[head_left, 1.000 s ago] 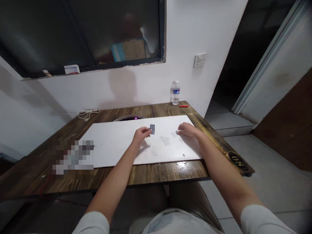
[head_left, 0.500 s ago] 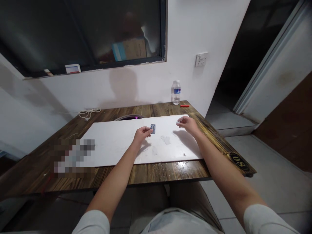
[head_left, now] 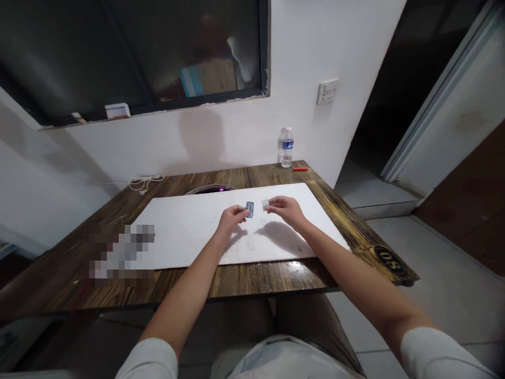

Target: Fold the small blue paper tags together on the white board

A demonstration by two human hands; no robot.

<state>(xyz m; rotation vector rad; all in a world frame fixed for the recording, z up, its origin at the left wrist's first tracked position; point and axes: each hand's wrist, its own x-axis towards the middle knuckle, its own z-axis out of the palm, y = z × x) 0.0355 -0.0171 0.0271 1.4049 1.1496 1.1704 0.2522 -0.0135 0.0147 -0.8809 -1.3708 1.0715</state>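
Observation:
Pinched between the thumb and fingers of my left hand (head_left: 229, 221) is a small flat blue rectangle (head_left: 250, 209) with pale markings; its exact kind is too small to tell. My right hand (head_left: 290, 211) grips a small pale square piece (head_left: 265, 205) by its right edge. The two pieces are held up facing each other, with a narrow gap between them. Both hands are above a white board (head_left: 177, 226) that lies on the wooden table, and their shadows fall on it.
The dark wooden table (head_left: 252, 281) carries a water bottle (head_left: 287, 148), a red pen-like stick (head_left: 300, 169), a white cable (head_left: 145, 182) and a dark round object (head_left: 211, 189) behind the board. A round "80" plate (head_left: 389, 258) marks the right corner. Part of the left side is pixelated.
My right hand has moved left with the pale piece, bringing it close to the blue rectangle. My left hand has barely moved and still holds its piece.

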